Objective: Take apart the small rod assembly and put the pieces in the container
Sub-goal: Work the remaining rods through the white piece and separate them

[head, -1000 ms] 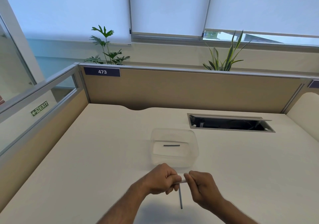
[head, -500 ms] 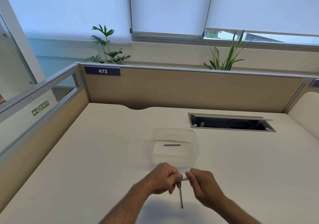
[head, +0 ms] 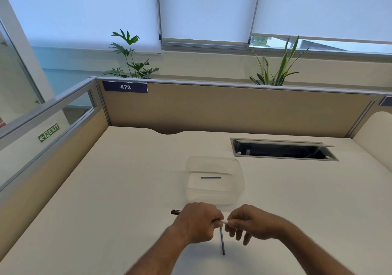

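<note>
My left hand (head: 196, 221) is closed around the small rod assembly (head: 221, 222), of which a white piece shows between my hands and a dark tip (head: 175, 212) sticks out to the left of my fist. My right hand (head: 247, 225) pinches the white end with thumb and forefinger, its other fingers spread. A thin dark rod (head: 221, 240) hangs down from the assembly toward the desk. Just beyond my hands stands the clear plastic container (head: 238, 175), with one short dark rod (head: 211, 177) lying flat inside it.
The cream desk (head: 118, 190) is walled by beige partitions at the back and left. An open cable hatch (head: 284, 150) is cut into the desk at the back right. Potted plants stand behind the partition.
A dark tip now sticks out to the left of my left fist; it was hidden before. My right hand's lower fingers have spread apart. The container and its rod have not moved.
</note>
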A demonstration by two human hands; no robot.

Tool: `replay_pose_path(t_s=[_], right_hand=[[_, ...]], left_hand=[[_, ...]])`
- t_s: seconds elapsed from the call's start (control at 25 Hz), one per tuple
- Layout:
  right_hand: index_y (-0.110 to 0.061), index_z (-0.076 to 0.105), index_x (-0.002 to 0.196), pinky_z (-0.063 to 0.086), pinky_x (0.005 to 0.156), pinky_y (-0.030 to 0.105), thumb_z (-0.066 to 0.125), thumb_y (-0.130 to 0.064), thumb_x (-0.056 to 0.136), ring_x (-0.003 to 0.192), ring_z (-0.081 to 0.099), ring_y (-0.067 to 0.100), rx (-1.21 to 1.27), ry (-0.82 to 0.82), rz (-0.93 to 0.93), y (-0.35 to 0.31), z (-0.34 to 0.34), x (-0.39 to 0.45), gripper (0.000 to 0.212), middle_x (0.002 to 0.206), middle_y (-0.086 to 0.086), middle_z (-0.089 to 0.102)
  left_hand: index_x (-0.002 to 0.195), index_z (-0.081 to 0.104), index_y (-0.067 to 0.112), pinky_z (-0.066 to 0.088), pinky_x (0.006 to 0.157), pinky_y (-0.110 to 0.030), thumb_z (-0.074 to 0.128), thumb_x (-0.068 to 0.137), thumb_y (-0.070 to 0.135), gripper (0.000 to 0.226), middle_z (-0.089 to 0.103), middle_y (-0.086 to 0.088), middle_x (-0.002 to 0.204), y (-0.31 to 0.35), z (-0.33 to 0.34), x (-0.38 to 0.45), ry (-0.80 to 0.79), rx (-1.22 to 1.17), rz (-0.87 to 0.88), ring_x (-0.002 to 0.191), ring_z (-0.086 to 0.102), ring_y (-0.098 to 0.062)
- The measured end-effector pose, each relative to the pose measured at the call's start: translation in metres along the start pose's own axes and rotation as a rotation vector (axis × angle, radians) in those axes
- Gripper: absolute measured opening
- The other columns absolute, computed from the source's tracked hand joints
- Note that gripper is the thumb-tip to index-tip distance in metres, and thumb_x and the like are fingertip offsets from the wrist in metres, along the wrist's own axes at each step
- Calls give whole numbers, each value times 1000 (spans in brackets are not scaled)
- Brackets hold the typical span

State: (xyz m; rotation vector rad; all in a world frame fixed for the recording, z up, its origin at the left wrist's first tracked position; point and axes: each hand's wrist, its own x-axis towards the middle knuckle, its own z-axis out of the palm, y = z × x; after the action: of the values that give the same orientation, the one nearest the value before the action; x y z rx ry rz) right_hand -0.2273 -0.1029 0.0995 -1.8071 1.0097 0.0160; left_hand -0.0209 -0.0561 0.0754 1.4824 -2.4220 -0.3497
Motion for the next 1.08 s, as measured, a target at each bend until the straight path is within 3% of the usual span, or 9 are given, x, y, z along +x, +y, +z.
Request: replay_pose_path(t_s=[0.24,0.36,0.56,0.64,0.72,0.8,0.88,1.0,1.08], right_hand=[[-9,75,76,51,57,23,64,-15,88,53,55,5,-330,202,-78,-3,4,5,17,60,-7,65],[-11,73,73,44,57,29,62,-15,87,57,54,16,-523,386,-218,1,15,7,18,67,3,70],[-18,67,69,43,46,28,68,-11,78,57,53,19,-905,525,-465,8,22,2,12,62,-2,64],[-20,63,68,41,44,25,72,-11,75,54,51,17,-985,554,-538,9,23,-1,14,61,-5,60],[-20,63,71,42,45,25,71,-13,77,54,51,17,-1025,579,-568,10,23,-2,12,64,-5,61],[-22,67,77,45,46,26,72,-19,80,56,55,17,-1006,573,-536,8,20,-3,7,69,-7,65],[-23,71,90,51,54,28,69,-27,85,68,64,18,-930,533,-457,6,17,-4,7,84,-7,71],[-26,63,120,51,76,28,55,-41,95,96,63,15,-776,458,-328,5,12,-1,30,114,-10,67],[-25,64,117,51,79,29,48,-35,99,96,62,16,-747,388,-278,2,12,4,26,113,-6,68]], left_hand=[[98,66,26,42,57,-31,51,95,35,18,67,-1,79,1,-1,-1,25,119,57,68,58,-25],[93,65,24,37,57,-30,48,96,33,19,67,-3,78,-3,-3,3,-11,121,-6,65,53,-26],[95,69,30,54,71,-35,47,97,26,22,72,-3,94,-4,-1,5,-165,-91,-185,78,63,-22],[86,69,29,54,63,-30,45,99,26,28,72,-10,88,-5,-2,7,-258,-296,-261,62,60,-17],[83,67,26,48,49,-24,43,99,29,29,72,-15,77,-6,-4,6,-302,-466,-326,46,51,-14],[89,64,28,46,48,-22,49,96,38,19,73,-7,74,-5,-5,5,-271,-505,-329,48,53,-9],[95,59,31,49,58,-25,60,90,46,15,70,3,83,-4,-5,5,-210,-388,-300,66,60,-9],[98,61,29,50,69,-33,60,91,43,15,69,0,93,-5,-6,8,-126,-173,-213,77,60,-18],[101,63,27,48,68,-32,58,93,41,17,71,-1,93,-5,-5,9,-105,-89,-160,75,58,-19]])
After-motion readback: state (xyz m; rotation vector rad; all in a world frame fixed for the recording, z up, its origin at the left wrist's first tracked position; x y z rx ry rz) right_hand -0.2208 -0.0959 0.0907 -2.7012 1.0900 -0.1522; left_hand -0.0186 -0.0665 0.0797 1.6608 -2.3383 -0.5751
